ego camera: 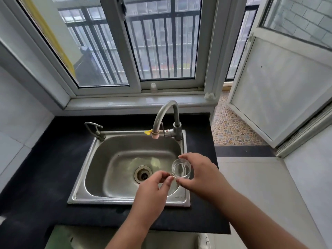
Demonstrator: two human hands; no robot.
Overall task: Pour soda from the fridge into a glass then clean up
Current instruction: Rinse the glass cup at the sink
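Glass [181, 168] sat over the sink [93, 159], right side of the basin, upright, mouth up toward camera, long axis vertical. Right hand [199, 174] wrapped its wall; left hand [154, 187] pinched narrow at the near rim. Looked light, rigid, fragile, likely wet and slippery: grip mid-wall, not the rim
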